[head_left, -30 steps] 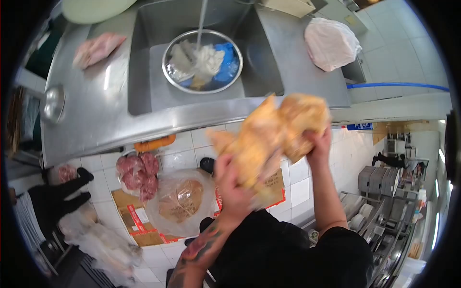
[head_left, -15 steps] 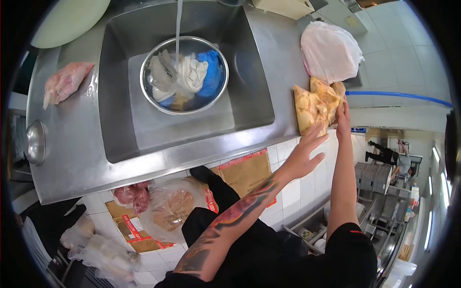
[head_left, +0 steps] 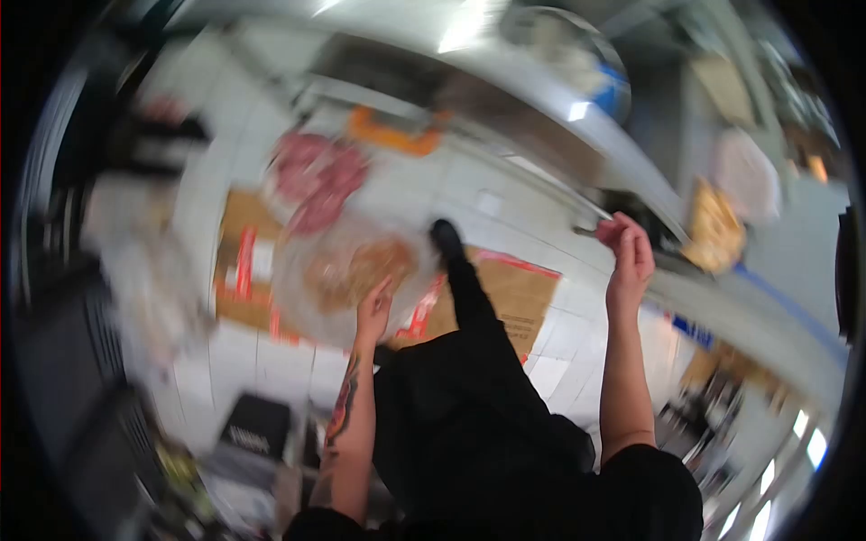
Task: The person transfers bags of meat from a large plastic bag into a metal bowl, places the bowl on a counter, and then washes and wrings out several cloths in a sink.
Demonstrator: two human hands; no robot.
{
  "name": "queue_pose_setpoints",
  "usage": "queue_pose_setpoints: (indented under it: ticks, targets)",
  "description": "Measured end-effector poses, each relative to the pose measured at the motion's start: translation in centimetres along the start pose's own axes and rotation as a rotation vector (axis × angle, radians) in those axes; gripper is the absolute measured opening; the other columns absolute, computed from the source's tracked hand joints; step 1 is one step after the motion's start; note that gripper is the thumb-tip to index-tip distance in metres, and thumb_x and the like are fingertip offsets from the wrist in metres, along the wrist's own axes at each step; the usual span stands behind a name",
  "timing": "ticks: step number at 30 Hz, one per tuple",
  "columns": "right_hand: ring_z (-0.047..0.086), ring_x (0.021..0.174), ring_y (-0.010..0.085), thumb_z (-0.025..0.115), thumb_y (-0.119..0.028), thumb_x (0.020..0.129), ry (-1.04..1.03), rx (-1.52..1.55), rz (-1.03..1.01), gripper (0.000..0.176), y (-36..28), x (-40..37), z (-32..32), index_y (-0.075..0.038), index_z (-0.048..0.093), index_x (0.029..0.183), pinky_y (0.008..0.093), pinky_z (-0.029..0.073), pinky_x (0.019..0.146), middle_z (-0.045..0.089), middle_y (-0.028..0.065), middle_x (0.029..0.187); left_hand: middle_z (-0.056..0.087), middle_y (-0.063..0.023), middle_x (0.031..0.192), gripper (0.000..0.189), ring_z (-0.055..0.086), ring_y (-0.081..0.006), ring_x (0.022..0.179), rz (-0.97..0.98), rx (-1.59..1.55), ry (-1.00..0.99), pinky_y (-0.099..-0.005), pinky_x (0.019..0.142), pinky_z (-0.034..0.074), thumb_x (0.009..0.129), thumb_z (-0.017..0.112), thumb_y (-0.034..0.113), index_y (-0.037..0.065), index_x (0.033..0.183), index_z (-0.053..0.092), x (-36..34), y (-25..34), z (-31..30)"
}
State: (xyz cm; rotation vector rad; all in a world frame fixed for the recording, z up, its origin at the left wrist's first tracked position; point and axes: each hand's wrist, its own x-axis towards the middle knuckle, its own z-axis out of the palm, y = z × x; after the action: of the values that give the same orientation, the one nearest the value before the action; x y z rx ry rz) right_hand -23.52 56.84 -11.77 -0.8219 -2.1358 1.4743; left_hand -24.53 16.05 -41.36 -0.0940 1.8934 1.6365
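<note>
- The clear bag (head_left: 338, 270) lies on the floor (head_left: 505, 203). It has something brown inside. It is down low, in the middle of the view, and partly on flat cardboard (head_left: 510, 293).
- The left hand (head_left: 373, 308) reaches down to the bag. Its fingers are open and point at the bag's edge. The picture is too blurry to tell if they touch it.
- The right hand (head_left: 629, 259) is up higher, well apart from the bag. Its fingers are bent in a bit. I cannot tell if it is holding anything.
- The right hand is just beside the edge of the steel worktop (head_left: 541, 90).
- A yellow chicken (head_left: 715, 225) lies on the worktop, near the right hand but not touching it.
- A pale pink bag (head_left: 747, 176) sits just past the chicken.
- Red meat (head_left: 316, 176) lies on the floor just beyond the clear bag.
- An orange thing (head_left: 392, 137) is on the floor near the meat, close under the worktop.
- A metal bowl (head_left: 577, 50) with something blue in it is far up on the worktop side.
- Everything looks smeared, so small things are hard to see.
</note>
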Motion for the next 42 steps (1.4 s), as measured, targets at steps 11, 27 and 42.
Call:
queue_pose_setpoints:
  ticks: [11, 27, 42]
  targets:
    - [0.061, 0.116, 0.0332, 0.069, -0.022, 0.088, -1.203, -0.737, -0.144, 0.055, 36.5, -10.3, 31.0, -0.003, 0.052, 0.137, 0.0386, 0.05, 0.096, 0.059, 0.0204, 0.13, 0.049, -0.0329, 0.139, 0.096, 0.047, -0.0429, 0.133, -0.668, 0.32, 0.891, -0.0448, 0.112, 0.037, 0.074, 0.085, 0.035, -0.011, 0.144, 0.038, -13.8, -31.2, -14.4]
    - [0.069, 0.076, 0.0317, 0.068, -0.029, 0.091, -1.244, -0.582, 0.084, 0.034, 52.4, -24.6, 40.3, 0.004, 0.065, 0.098, 0.0445, 0.052, 0.067, 0.068, 0.0238, 0.079, 0.065, -0.0077, 0.123, 0.064, 0.059, -0.0192, 0.11, -0.453, -0.736, 0.524, -0.0322, 0.097, 0.043, 0.093, 0.07, 0.034, 0.006, 0.144, 0.044, -1.2, -35.3, -8.3]
    - [0.06, 0.113, 0.0331, 0.07, -0.014, 0.088, -1.518, -0.152, 0.057, 0.046, 16.4, -24.5, 34.1, -0.007, 0.058, 0.132, 0.0395, 0.047, 0.099, 0.064, 0.0145, 0.118, 0.065, -0.0014, 0.087, 0.028, 0.057, -0.0099, 0.073, -0.239, -0.502, 0.805, -0.0255, 0.068, 0.046, 0.093, 0.048, 0.008, -0.001, 0.11, 0.068, -6.4, -5.1, -10.8]
